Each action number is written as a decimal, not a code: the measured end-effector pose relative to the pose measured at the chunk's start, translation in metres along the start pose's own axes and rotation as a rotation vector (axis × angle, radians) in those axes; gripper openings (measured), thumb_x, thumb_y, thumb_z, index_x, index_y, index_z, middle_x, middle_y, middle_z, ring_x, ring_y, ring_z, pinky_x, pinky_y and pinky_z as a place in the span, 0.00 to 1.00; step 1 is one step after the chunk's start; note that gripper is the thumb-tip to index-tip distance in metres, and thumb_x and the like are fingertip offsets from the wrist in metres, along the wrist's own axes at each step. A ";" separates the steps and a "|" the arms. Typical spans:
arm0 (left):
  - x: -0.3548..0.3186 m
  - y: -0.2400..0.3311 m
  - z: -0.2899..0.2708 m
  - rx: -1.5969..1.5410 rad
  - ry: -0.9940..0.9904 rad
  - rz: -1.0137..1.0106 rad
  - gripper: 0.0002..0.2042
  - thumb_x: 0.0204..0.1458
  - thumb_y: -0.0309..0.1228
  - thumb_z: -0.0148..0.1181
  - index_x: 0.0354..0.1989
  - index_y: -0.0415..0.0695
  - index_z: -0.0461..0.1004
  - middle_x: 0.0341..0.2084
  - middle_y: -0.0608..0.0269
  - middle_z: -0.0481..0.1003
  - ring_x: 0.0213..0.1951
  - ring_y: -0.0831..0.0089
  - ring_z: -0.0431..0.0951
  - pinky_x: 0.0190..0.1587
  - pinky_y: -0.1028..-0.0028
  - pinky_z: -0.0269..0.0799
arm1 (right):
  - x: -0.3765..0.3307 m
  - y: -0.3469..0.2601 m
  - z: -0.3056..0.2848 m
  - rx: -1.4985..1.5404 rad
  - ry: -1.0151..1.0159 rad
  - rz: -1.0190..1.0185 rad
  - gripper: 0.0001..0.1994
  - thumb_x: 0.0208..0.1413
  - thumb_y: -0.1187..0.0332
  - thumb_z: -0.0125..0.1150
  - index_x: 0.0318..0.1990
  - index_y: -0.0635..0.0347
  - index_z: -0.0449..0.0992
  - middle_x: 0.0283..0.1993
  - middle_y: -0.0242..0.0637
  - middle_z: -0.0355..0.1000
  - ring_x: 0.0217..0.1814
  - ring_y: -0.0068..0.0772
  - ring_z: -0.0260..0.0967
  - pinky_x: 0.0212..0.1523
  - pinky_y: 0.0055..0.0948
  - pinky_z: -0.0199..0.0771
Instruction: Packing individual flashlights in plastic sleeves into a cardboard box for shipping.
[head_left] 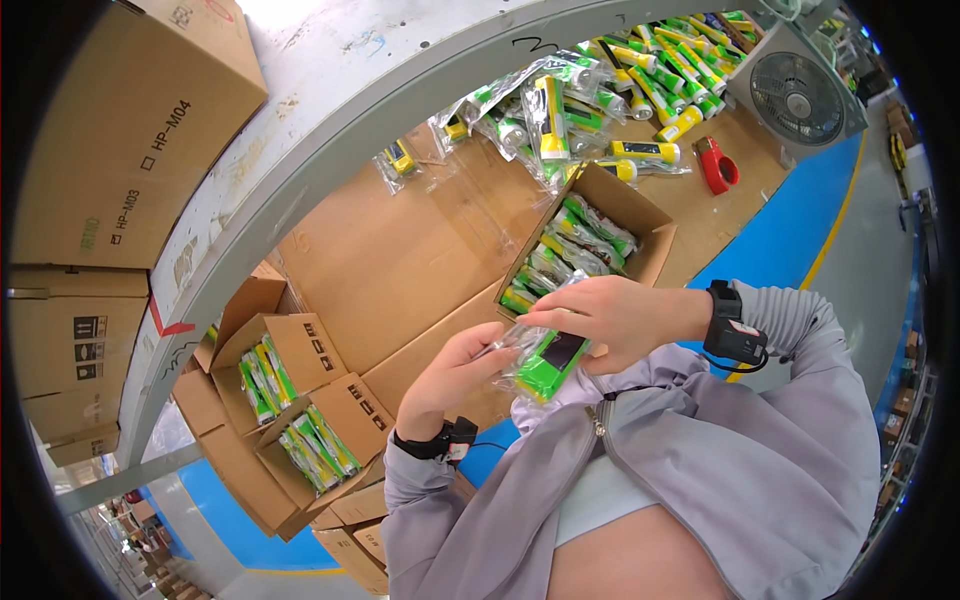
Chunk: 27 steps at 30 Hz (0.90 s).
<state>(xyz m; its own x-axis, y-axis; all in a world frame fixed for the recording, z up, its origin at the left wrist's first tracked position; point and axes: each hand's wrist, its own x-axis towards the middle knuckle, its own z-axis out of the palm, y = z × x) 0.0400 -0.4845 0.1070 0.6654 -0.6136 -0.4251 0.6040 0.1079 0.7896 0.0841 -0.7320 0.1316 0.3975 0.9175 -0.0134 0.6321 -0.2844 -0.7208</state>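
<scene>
In front of my chest is a green flashlight (545, 372) with a dark panel, inside a clear plastic bag. My right hand (597, 318) grips the bagged flashlight from above and the right side. At its left, my left hand (455, 375) has the fingers closed on the clear bag (507, 345). Just beyond my hands stands an open cardboard box (655, 250) holding several bagged green and yellow flashlights (580, 240). A black band with a small device sits on each wrist.
Loose and bagged flashlights (640, 75) lie heaped at the far side of the cardboard-covered table (420, 240). Nearby are a red tape dispenser (717, 165) and a grey fan (797, 100). Packed open boxes (350, 400) stand at the left, below a shelf frame (300, 165) with large cartons (130, 140).
</scene>
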 end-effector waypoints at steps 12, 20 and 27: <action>0.027 -0.025 0.022 -0.184 -0.155 -0.188 0.08 0.59 0.30 0.43 0.39 0.39 0.64 0.31 0.59 0.72 0.32 0.65 0.78 0.32 0.74 0.76 | -0.028 0.022 -0.009 0.154 -0.129 0.132 0.20 0.41 0.68 0.60 0.44 0.61 0.67 0.41 0.44 0.66 0.42 0.47 0.66 0.39 0.38 0.68; 0.037 -0.030 -0.017 0.026 0.319 0.013 0.12 0.61 0.36 0.40 0.42 0.39 0.63 0.38 0.55 0.72 0.30 0.66 0.78 0.34 0.74 0.74 | -0.019 0.083 -0.024 -0.657 -0.319 0.124 0.08 0.37 0.67 0.60 0.28 0.57 0.72 0.28 0.30 0.70 0.39 0.34 0.64 0.45 0.30 0.60; 0.051 -0.057 -0.017 0.482 0.731 0.224 0.17 0.58 0.30 0.48 0.54 0.39 0.59 0.48 0.55 0.68 0.47 0.71 0.71 0.45 0.74 0.69 | 0.008 0.123 0.033 -0.907 -0.431 -0.425 0.06 0.31 0.64 0.55 0.17 0.52 0.76 0.25 0.26 0.70 0.41 0.28 0.63 0.47 0.24 0.56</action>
<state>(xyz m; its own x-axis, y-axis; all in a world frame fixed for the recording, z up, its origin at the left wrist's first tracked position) 0.0466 -0.5085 0.0329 0.9575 0.0502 -0.2841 0.2867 -0.2749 0.9177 0.1428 -0.7500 0.0200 -0.1239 0.9593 -0.2536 0.9885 0.1417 0.0530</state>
